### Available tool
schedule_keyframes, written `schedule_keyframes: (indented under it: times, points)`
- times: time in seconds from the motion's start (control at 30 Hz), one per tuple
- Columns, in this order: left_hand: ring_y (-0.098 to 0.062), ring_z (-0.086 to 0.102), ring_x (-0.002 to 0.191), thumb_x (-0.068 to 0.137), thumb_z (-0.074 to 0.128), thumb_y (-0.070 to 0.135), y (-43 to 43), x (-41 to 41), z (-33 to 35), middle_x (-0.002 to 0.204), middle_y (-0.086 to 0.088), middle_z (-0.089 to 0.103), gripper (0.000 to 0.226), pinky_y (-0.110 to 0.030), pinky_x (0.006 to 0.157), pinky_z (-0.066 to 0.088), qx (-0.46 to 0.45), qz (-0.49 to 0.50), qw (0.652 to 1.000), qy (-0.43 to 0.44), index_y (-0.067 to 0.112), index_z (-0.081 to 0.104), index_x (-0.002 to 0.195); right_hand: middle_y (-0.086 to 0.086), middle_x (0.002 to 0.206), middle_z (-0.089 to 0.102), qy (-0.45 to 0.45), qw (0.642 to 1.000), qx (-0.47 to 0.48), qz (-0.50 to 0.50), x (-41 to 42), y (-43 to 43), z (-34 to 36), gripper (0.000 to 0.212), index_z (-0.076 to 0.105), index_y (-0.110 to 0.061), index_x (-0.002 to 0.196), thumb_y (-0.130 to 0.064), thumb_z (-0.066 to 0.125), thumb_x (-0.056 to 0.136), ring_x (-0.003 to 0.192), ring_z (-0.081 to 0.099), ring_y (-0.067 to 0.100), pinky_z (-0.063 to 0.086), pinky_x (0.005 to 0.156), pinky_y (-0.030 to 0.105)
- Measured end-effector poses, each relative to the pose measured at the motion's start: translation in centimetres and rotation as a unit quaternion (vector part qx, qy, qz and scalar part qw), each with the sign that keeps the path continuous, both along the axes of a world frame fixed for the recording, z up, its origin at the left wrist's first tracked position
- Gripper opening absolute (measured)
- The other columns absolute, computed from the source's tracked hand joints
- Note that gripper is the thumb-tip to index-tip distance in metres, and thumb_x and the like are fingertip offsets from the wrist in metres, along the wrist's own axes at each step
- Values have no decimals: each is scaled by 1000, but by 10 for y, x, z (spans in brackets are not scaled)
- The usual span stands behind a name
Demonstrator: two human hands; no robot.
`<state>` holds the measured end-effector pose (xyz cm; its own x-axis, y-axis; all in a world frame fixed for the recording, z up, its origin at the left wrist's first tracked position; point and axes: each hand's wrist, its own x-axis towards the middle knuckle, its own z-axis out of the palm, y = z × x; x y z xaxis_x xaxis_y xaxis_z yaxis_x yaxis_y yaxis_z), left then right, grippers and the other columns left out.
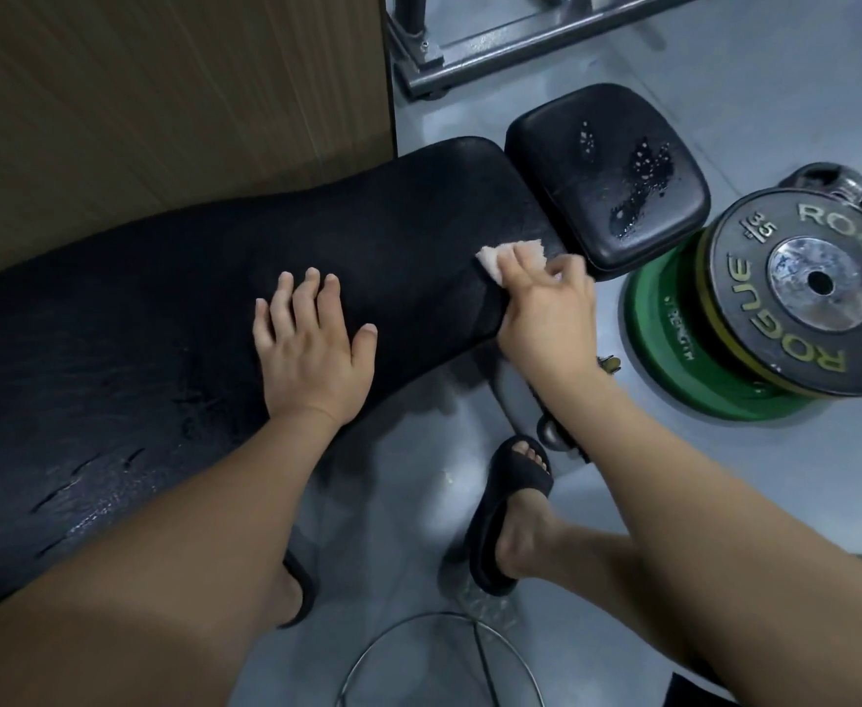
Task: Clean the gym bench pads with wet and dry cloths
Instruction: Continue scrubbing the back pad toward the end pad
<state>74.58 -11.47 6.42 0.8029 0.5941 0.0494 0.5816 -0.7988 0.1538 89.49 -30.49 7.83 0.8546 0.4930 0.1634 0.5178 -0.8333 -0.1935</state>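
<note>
Left grip: my left grip (311, 349) lies flat on the long pad (189, 308), fingers straight and spread, holding nothing; I judge it is bracing.
Right grip: my right grip (546, 308) is clamped on the cloth (490, 262), fingers bent over it and pressing it down.
Cloth position: on the far right end of the long pad, just beside the gap to the seat pad (561, 160). Only a pale crumpled corner shows past the fingers.
Cloth handling: small, soft and light, so it probably bunches. I would keep it wadded under the fingertips and not pinch an edge. I cannot tell whether it is the wet cloth or the dry one.
Pad handling: black vinyl over padding, likely yielding and slick when damp. Cracks (77, 482) near the left end could snag the cloth.
Seat pad: wet patch (638, 176) of droplets sits on it, not yet wiped.
Floor: smooth grey floor (725, 74). A black plate (801, 288) rests on a green plate (674, 359) just beside the seat pad.
Room: wooden panel (164, 94) behind the long pad, metal frame (495, 43) beyond.
Feet: black sandals (510, 507) on the floor below my right arm.
</note>
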Motion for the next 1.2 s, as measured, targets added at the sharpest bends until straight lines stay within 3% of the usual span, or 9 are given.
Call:
schedule_keyframes:
  times: [0.17,0.27,0.37,0.53,0.67,0.8,0.97,1.07,1.2]
  points:
    - [-33,16,154,98,43,49,0,1,1,160,-12,33,65,-57,124,11,-5,-5,1000,-6,10,37,151,-5,125,61,-10,996,18,83,-26,-2,-9,35,62,-14,123,-35,48,99,91,43,28,43,90,31]
    - [-33,18,153,98,45,48,0,1,1,160,-12,34,64,-57,124,13,-2,-5,1000,-8,10,38,149,-10,107,65,-10,998,39,55,-20,-2,-6,20,68,-17,103,-32,56,98,86,45,27,46,82,31]
    - [-33,19,153,96,47,47,0,1,3,158,-12,36,64,-58,123,14,-6,-3,1000,-15,10,40,148,1,94,69,-8,994,94,50,-24,6,2,14,73,-10,89,-20,63,94,81,56,30,47,78,33]
    - [-33,21,152,94,47,49,1,2,5,157,-11,37,64,-58,123,15,-9,0,1000,-13,11,41,146,2,88,62,175,954,243,-6,-5,14,37,21,64,-10,79,-20,58,97,85,55,13,42,77,21]
    - [-32,22,151,93,45,50,1,2,5,156,-11,38,65,-57,123,16,-6,2,1000,-20,12,42,145,16,115,57,175,971,131,-99,24,1,33,17,68,-8,102,-19,56,97,111,53,36,41,102,38]
    - [-33,22,151,93,45,50,2,3,4,156,-11,39,65,-56,123,16,-6,4,1000,-15,12,43,144,18,112,51,116,978,170,-44,16,5,26,16,62,-5,110,-12,57,97,91,58,40,47,87,41]
    - [-34,23,150,93,46,49,1,4,5,155,-12,39,64,-56,123,15,-5,3,1000,-17,10,44,144,19,113,52,122,982,131,-54,-2,25,8,29,62,-4,118,-24,64,97,95,55,38,50,87,42]
    - [-34,23,150,92,46,48,1,4,5,156,-12,39,64,-57,123,16,-4,2,1000,-12,10,44,144,16,101,53,74,987,130,62,-40,41,-1,11,66,-6,100,-10,64,89,87,53,36,49,75,41]
    - [-34,23,150,93,44,48,1,3,5,156,-12,39,63,-57,122,17,-5,1,1000,-14,10,44,144,15,96,56,45,975,47,212,-26,35,-4,21,66,-8,101,-7,65,80,81,54,35,48,66,42]
